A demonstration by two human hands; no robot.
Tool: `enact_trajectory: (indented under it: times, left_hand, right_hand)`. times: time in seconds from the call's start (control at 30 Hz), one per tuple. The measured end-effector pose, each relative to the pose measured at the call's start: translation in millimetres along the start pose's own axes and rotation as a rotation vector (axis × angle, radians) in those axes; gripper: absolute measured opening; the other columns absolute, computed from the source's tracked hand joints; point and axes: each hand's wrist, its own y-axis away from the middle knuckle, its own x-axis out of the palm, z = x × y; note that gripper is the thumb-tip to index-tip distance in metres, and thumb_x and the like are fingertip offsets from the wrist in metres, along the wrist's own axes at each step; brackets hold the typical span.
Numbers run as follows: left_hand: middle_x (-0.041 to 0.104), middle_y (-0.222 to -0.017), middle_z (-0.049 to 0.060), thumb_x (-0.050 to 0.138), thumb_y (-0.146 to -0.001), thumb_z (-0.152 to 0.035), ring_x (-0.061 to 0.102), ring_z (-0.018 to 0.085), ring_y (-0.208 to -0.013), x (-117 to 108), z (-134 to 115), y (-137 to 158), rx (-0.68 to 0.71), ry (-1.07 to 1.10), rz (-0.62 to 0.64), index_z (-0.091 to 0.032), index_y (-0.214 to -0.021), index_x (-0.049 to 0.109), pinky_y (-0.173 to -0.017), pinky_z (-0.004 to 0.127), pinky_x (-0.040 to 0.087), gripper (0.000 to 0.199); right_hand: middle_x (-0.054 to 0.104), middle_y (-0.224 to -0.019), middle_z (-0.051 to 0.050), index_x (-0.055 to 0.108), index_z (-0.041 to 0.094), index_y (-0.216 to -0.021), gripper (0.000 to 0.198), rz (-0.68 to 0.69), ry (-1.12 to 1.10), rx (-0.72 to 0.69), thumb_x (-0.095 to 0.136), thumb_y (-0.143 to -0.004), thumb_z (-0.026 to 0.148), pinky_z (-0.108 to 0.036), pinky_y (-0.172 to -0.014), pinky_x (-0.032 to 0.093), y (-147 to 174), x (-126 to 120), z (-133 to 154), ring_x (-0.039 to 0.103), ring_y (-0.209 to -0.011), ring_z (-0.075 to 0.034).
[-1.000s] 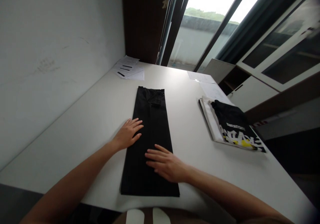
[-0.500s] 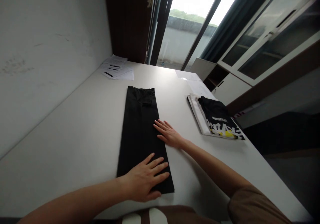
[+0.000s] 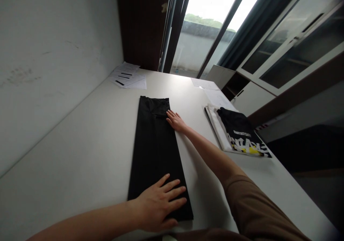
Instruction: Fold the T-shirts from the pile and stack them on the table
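Note:
A long, narrow piece of folded black clothing (image 3: 153, 147), probably trousers, lies flat on the white table (image 3: 88, 144). Across its near end rests my left hand (image 3: 159, 205), palm down with the fingers spread. My right hand (image 3: 175, 121) is stretched out at the garment's right edge near the far end, its fingertips touching the cloth beside a creased, overlapping section. Neither hand grips anything. The underside of the garment is hidden.
On the table's right side sits a stack of folded shirts (image 3: 239, 131), the top one black with white and yellow print. Papers (image 3: 131, 78) lie at the far left corner, and more sheets (image 3: 212, 92) at the far right. A wall (image 3: 53, 72) borders the left side.
My right hand has slid away from me along the garment's right edge, from about its middle to near its far end. My left hand stays spread on the near end.

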Motion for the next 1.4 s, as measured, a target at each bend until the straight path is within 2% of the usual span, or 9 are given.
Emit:
enact_trajectory:
  times: [0.23, 0.5, 0.7, 0.8, 0.93, 1.03, 1.1, 1.2, 1.4]
  left_hand:
    - [0.034, -0.166, 0.012, 0.040, -0.104, -0.061, 0.028, 0.035, -0.154, -10, 1, 1, 0.038, 0.037, 0.003, -0.021, -0.159, 0.038, -0.126, 0.063, 0.014, 0.068]
    - [0.042, -0.162, 0.010, 0.042, -0.106, -0.051, 0.032, 0.030, -0.153, -17, 3, -3, -0.001, 0.023, -0.024, -0.021, -0.156, 0.042, -0.128, 0.056, 0.017, 0.059]
    - [0.033, -0.167, 0.010, 0.055, -0.101, -0.034, 0.025, 0.031, -0.156, -28, 43, 4, -0.281, -0.213, -0.214, -0.023, -0.153, 0.046, -0.128, 0.058, 0.012, 0.054]
    - [0.027, -0.169, 0.010, 0.056, -0.101, -0.036, 0.021, 0.031, -0.157, -30, 68, 10, -0.387, -0.295, -0.224, -0.025, -0.155, 0.043, -0.127, 0.059, 0.014, 0.057]
    - [0.023, -0.171, 0.009, 0.055, -0.101, -0.044, 0.020, 0.031, -0.157, -28, 85, 15, -0.423, -0.334, -0.205, -0.028, -0.160, 0.035, -0.127, 0.058, 0.016, 0.064]
    - [0.021, -0.171, 0.008, 0.055, -0.101, -0.046, 0.022, 0.031, -0.157, -27, 86, 15, -0.430, -0.346, -0.190, -0.029, -0.162, 0.031, -0.127, 0.057, 0.016, 0.067]
    - [0.021, -0.171, 0.008, 0.054, -0.102, -0.046, 0.022, 0.031, -0.157, -27, 85, 14, -0.434, -0.347, -0.185, -0.030, -0.161, 0.032, -0.127, 0.057, 0.016, 0.066]
    - [0.021, -0.171, 0.007, 0.053, -0.102, -0.045, 0.020, 0.031, -0.157, -28, 85, 15, -0.435, -0.338, -0.178, -0.030, -0.160, 0.034, -0.127, 0.057, 0.016, 0.064]
    - [0.024, -0.171, 0.006, 0.051, -0.103, -0.045, 0.021, 0.028, -0.157, -30, 92, 20, -0.414, -0.314, -0.186, -0.030, -0.163, 0.029, -0.127, 0.054, 0.017, 0.065]
  right_hand:
    - [0.020, -0.171, -0.007, 0.028, 0.020, -0.164, 0.061, -0.001, 0.020, 0.112, 0.026, -0.108, 0.045, -0.050, -0.127, 0.013, -58, 8, -22, 0.012, -0.159, -0.025]
    - [0.021, -0.171, -0.006, 0.028, 0.021, -0.164, 0.061, -0.019, 0.010, 0.183, 0.026, -0.108, 0.043, -0.051, -0.127, 0.014, -94, 10, -38, 0.015, -0.158, -0.027]
    - [0.020, -0.171, -0.006, 0.027, 0.022, -0.164, 0.061, -0.002, -0.004, 0.216, 0.027, -0.108, 0.045, -0.055, -0.126, 0.014, -110, 9, -46, 0.016, -0.158, -0.029]
    - [0.020, -0.171, -0.007, 0.026, 0.023, -0.165, 0.061, -0.012, -0.018, 0.243, 0.027, -0.107, 0.044, -0.057, -0.126, 0.014, -117, 6, -48, 0.016, -0.158, -0.030]
    - [0.021, -0.171, -0.007, 0.029, 0.022, -0.164, 0.061, -0.030, -0.055, 0.252, 0.030, -0.107, 0.044, -0.055, -0.126, 0.013, -114, 1, -47, 0.017, -0.158, -0.029]
    - [0.023, -0.170, -0.007, 0.035, 0.021, -0.161, 0.059, -0.038, -0.080, 0.208, 0.033, -0.107, 0.044, -0.051, -0.127, 0.014, -94, -1, -42, 0.018, -0.157, -0.026]
    - [0.026, -0.169, -0.007, 0.036, 0.022, -0.161, 0.059, -0.062, -0.104, 0.174, 0.033, -0.107, 0.046, -0.048, -0.128, 0.015, -68, 1, -35, 0.020, -0.157, -0.025]
    - [0.029, -0.168, -0.004, 0.034, 0.026, -0.162, 0.059, -0.095, -0.150, 0.102, 0.029, -0.108, 0.050, -0.048, -0.127, 0.018, -12, 5, -20, 0.022, -0.157, -0.023]
    - [0.028, -0.168, -0.001, 0.035, 0.032, -0.161, 0.056, -0.074, -0.110, -0.161, 0.038, -0.108, 0.046, -0.051, -0.128, 0.020, 115, 1, 21, 0.022, -0.156, -0.024]
